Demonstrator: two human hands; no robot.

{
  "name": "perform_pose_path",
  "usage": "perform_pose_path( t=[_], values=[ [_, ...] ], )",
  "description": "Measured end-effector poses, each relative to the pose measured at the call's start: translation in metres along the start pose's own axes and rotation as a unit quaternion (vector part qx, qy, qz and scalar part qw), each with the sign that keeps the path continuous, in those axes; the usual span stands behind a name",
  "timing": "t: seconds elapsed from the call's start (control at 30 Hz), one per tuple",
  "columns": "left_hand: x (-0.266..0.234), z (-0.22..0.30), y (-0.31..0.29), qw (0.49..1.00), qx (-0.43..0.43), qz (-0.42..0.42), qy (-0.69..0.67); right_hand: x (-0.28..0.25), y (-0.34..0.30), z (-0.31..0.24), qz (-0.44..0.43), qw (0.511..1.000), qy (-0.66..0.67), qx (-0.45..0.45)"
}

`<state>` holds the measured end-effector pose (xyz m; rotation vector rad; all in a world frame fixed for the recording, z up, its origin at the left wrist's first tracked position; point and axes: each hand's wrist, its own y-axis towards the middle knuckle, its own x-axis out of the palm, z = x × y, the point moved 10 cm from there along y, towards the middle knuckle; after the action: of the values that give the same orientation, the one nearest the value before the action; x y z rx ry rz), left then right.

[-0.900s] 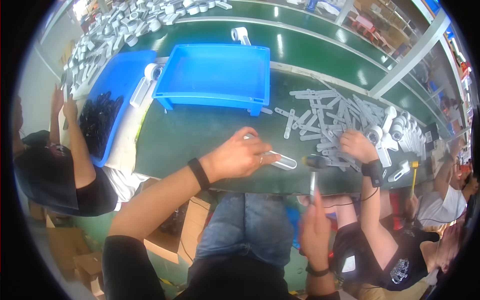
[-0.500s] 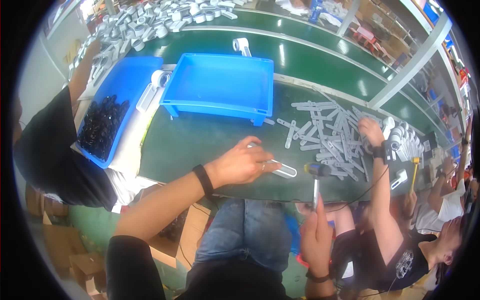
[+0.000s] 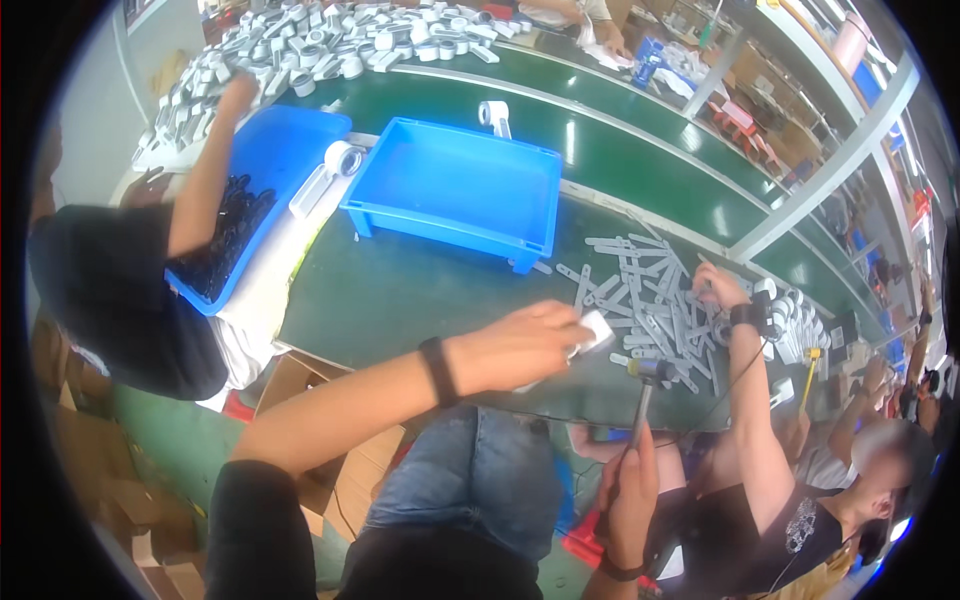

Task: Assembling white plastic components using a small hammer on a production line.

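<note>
My left hand [image 3: 520, 348] is closed around a white plastic piece [image 3: 597, 332] just above the near part of the green table. Its blocky white end shows beyond my fingertips; most of the rest is hidden under the hand. In my right hand [image 3: 632, 490] I grip a hammer [image 3: 641, 410] by its handle, head up, at the table's near edge. The hammer head [image 3: 652, 371] looks dark and yellowish, and is apart from the white piece. Grey flat strips [image 3: 655, 300] lie in a loose pile beyond the hammer.
A blue tray [image 3: 455, 238] stands ahead of me. To its left a blue bin [image 3: 290, 125] holds shiny black pieces [image 3: 225, 225], with a ring-headed white piece [image 3: 325, 180] by its edge. Co-workers reach in from both sides. Many white pieces [image 3: 390, 40] are heaped at the back.
My left hand has turned and lifted the white piece, its blocky end now pointing right. The right hand still grips the hammer. The left co-worker's arm has swung in over the bin.
</note>
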<state>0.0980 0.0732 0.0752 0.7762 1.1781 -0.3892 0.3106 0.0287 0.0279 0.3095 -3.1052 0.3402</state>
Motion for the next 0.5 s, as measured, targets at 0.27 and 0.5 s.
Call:
perform_pose_path(
  t=[0.27, 0.5],
  values=[
    [0.002, -0.012, -0.073, 0.939, -0.262, 0.219, -0.046, 0.032, 0.008, -0.008, -0.040, 0.964, -0.257, -0.063],
    [0.004, -0.024, -0.075, 0.940, -0.232, 0.237, -0.081, 0.050, 0.009, -0.028, -0.036, 0.944, -0.322, -0.058]
  ],
)
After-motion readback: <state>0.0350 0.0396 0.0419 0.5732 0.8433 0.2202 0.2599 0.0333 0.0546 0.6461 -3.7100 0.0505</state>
